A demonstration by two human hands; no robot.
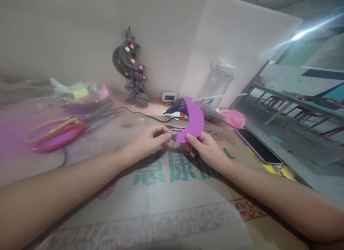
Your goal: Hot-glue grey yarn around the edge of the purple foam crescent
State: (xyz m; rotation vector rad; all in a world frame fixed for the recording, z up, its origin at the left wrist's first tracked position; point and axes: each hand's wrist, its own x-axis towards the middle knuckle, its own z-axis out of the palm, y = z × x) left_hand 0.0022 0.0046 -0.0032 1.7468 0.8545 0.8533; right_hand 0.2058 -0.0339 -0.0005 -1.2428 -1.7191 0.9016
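Note:
A purple crescent-shaped sheet (195, 121) stands upright over the cardboard, its curve bulging to the right. My right hand (208, 146) pinches its lower part, thumb in front and fingers behind. At the crescent's lower left tip, a small grey piece (174, 136) shows. My left hand (154, 139) is closed on that piece, thumb and forefinger pressed together. Just behind the hands lies a thin cutter-like tool (176, 128), partly covered by the crescent. A dark blue glue gun (174, 111) lies farther back, also partly hidden.
Large scissors (60, 133) with red and yellow handles lie left. Behind stand a grey crescent ornament (129, 63) with coloured pompoms and a small digital display (169, 96). Grey yarn (212, 114), a pink bag (233, 118) and a phone (259, 146) lie right.

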